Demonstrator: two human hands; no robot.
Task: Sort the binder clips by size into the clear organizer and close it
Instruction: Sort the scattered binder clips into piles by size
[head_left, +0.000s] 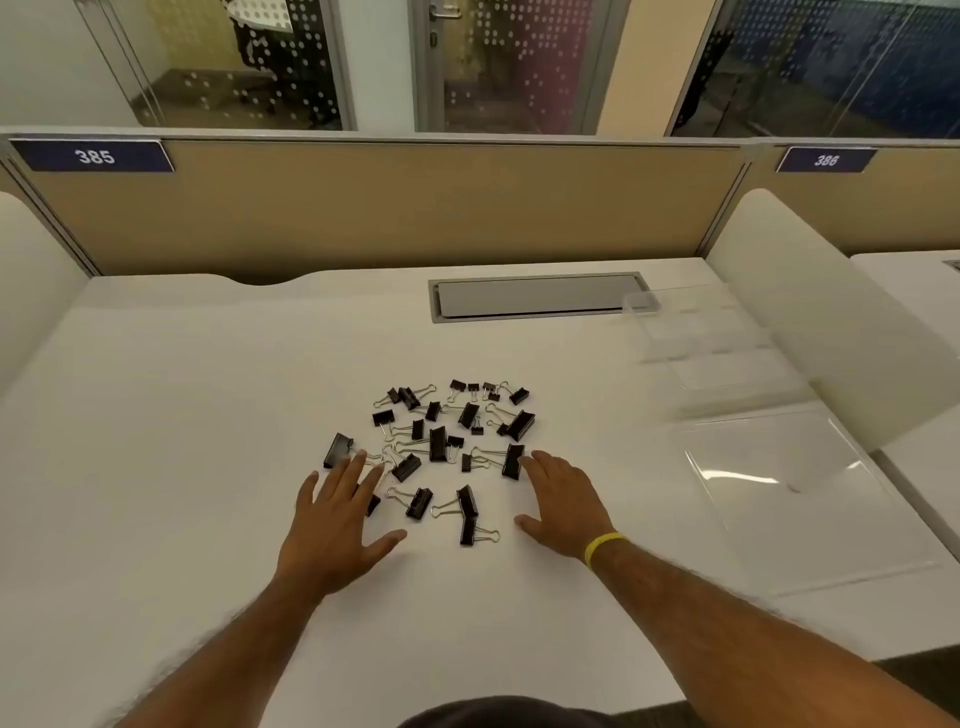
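White desk (182, 415) fills your view, backed by a tan partition. Your binder clips (447, 447), black with silver wire handles and in several sizes, lie scattered loose at the desk's centre. Your left hand (337, 525) rests flat at their 7 o'clock edge, fingers spread; your right hand (563, 501), at 4 o'clock, also lies open. At 3 o'clock, well apart, the clear organizer (727, 353) stands open and empty, lid (800, 499) flat toward you.

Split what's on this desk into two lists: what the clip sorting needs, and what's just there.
Needed: binder clips, clear organizer, its open lid, left hand, right hand.
Just there: cable hatch, desk number signs, yellow wristband.
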